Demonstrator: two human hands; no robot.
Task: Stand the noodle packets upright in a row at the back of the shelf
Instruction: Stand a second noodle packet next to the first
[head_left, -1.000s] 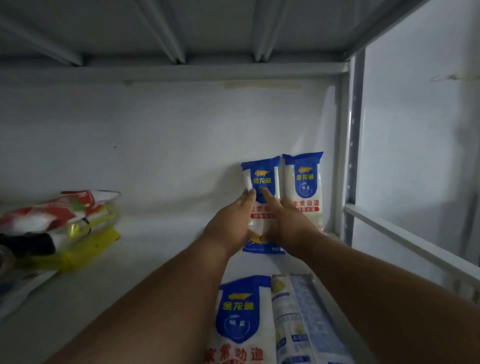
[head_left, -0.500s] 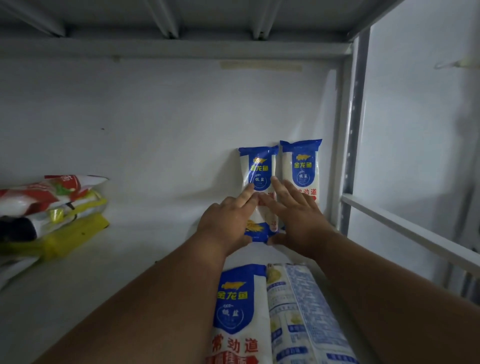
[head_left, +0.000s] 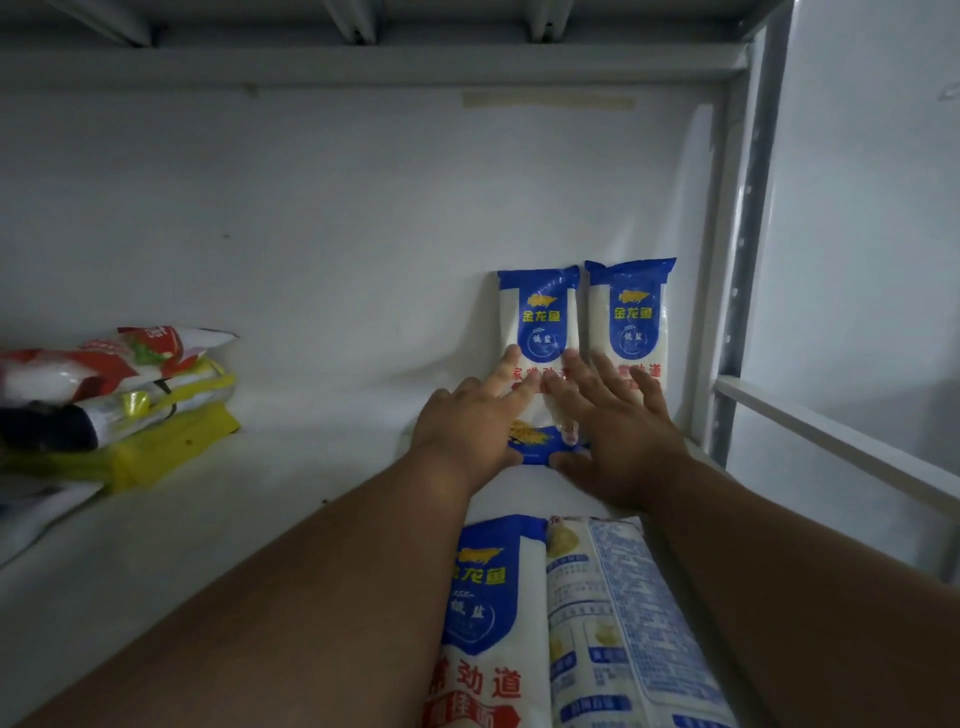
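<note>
left hand (head_left: 470, 423) and right hand (head_left: 618, 431) now spread flat, fingers loosened off upright left packet (head_left: 538, 332), gripping nothing

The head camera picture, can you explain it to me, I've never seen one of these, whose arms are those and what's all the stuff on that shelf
The picture comes from a wide-angle camera worn on a person's head, looking forward and down, so the two bare arms are the wearer's own. No machine is involved.

The left hand and right hand are spread flat against a blue-and-white plastic noodle packet, propping it upright against the white back wall. A second identical packet stands beside it, nearer the grey metal upright.

Two more noodle packets lie flat on the white shelf between the arms, one showing its printed back. At far left lies a pile of red, white and yellow bags.

Neither hand grips anything; the fingers only press.
</note>
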